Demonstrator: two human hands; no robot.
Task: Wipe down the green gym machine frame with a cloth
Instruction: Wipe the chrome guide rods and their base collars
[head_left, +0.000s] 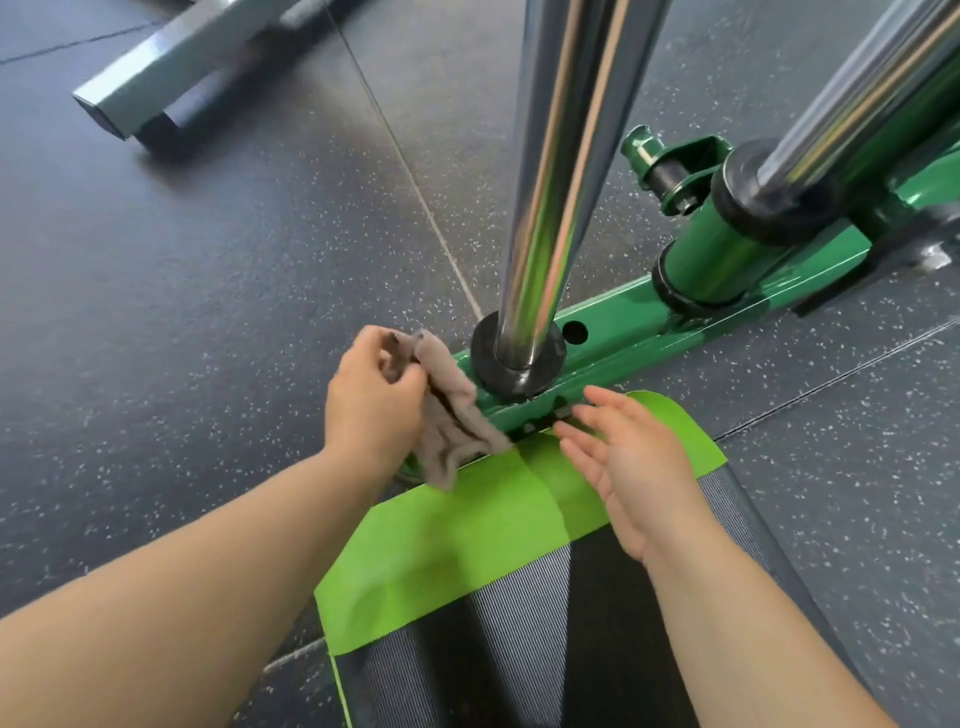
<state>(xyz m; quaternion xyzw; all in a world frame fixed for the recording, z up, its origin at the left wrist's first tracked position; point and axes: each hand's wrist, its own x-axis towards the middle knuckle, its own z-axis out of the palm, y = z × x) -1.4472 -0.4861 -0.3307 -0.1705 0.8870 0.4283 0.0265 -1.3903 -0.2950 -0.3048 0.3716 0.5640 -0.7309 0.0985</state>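
While our left hand (371, 400) bunches the brownish cloth (451, 421) against the low green frame rail (618, 332), we are in the middle of wiping the base of the machine, right where the near chrome post (550, 171) drops into its black collar (514, 358). Our left fingers (387, 358) are curled round the upper part of the cloth, and the loose lower end hangs down over the near edge of the rail, touching the bright green panel (452, 535) below. Our right hand (628, 462) holds nothing: its fingers (587, 410) are straight and slightly spread, with the tips at the rail's near edge just beside the collar, though we cannot tell whether they actually press on the metal.

We judge that the stretch of rail around the collar is the part in hand, and that most of the frame is not yet reached: the rail runs on to the right past a round hole (574, 332) to the green cylinder (711, 249) and the bolted bracket (675, 166) beyond.

Our next move calls for drawing the cloth along the rail's top and near face, working it round the collar where the post blocks a straight pass. Our free right hand needs to clear out of the cloth's path, or steady us on the rail while we sweep rightward.
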